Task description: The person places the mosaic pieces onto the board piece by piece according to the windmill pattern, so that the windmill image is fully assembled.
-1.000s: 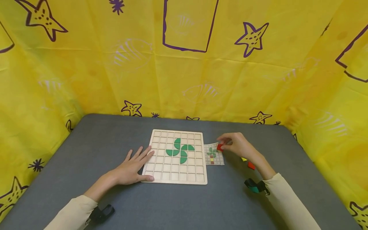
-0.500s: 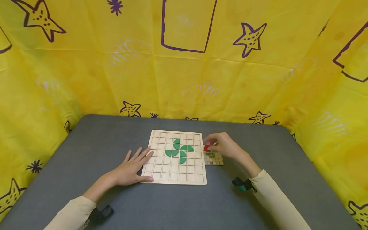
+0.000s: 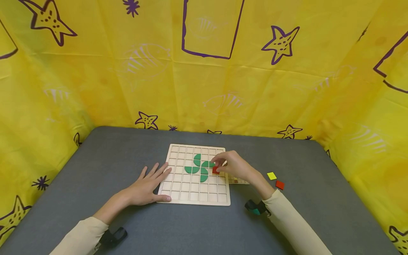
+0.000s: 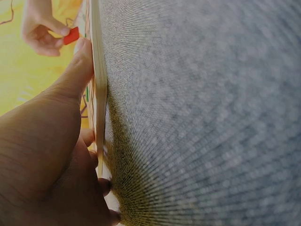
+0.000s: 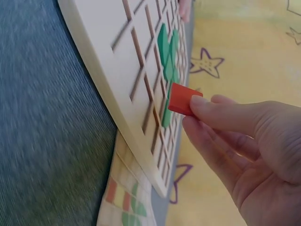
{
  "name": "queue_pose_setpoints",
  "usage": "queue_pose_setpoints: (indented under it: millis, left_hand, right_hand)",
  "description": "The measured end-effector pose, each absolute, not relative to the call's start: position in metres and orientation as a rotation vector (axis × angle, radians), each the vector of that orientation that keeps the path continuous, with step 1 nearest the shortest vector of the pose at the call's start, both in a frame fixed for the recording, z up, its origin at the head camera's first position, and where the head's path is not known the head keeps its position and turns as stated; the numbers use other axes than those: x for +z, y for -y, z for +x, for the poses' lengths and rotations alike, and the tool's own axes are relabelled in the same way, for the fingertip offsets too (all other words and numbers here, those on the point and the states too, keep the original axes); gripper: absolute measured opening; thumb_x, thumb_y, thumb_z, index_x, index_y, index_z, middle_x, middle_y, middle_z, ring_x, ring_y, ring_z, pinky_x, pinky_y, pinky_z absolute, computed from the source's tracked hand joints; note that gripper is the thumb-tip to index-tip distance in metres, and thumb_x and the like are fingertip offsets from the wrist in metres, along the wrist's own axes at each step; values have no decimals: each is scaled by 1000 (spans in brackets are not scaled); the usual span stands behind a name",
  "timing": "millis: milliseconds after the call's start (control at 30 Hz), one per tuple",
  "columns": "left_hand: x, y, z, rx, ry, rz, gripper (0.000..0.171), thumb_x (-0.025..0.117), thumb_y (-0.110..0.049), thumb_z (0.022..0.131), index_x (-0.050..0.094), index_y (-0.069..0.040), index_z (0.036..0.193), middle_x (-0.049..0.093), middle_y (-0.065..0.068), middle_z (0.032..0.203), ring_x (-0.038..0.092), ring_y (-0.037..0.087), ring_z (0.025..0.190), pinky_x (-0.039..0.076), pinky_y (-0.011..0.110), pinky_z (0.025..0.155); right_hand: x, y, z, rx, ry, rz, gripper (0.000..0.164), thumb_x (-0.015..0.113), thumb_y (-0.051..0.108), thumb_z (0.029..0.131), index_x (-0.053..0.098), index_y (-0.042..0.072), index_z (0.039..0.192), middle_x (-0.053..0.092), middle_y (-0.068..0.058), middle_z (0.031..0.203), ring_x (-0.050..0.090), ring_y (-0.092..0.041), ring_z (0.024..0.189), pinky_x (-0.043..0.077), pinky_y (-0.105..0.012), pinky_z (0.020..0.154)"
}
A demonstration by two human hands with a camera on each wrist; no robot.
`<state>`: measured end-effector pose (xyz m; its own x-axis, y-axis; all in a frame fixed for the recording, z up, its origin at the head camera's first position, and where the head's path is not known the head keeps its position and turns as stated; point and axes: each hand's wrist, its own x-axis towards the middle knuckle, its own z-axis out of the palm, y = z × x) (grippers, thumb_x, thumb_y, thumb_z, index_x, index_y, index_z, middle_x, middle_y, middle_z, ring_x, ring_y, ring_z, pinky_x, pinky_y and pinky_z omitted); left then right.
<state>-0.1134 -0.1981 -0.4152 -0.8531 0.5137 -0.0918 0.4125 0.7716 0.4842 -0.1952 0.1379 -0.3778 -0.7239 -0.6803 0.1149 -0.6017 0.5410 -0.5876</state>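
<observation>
A wooden grid board [image 3: 185,196] lies flat on the table, with several green quarter-circle tiles [image 3: 192,170] set in a pinwheel near its middle. My left hand [image 3: 143,187] rests with spread, straight fingers on the board's left edge, its thumb at the near left corner. Between thumb and fingers my right hand [image 3: 237,166] pinches a red square tile [image 5: 184,99], held above the board's right part, close to the green tiles. In the right wrist view the red tile appears clear of the grid surface.
A printed pattern card [image 5: 124,197] sticks out beside the board's right edge, partly hidden by the right hand in the head view. Right of it on the grey table [image 3: 191,230] lie a yellow square tile [image 3: 272,176] and a red one. A yellow cloth [image 3: 204,81] hangs behind.
My right hand has carried the red tile leftward from above the pattern card to over the board. The loose yellow and red tiles have come into fuller view. My left hand stays put.
</observation>
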Motion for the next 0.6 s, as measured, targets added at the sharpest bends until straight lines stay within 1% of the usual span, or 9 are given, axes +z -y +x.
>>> queue_pose_setpoints:
  millis: [600]
  left_hand:
    - [-416, 198, -112, 721, -2745, 731, 101, 67, -62, 83, 24, -7, 156, 12, 16, 163, 5, 49, 146, -4, 70, 108]
  right_hand:
    - [-387, -119, -199, -866, -2692, -1087, 25, 75, -4, 83, 73, 3, 107, 71, -2, 89, 63, -11, 81, 52, -22, 72]
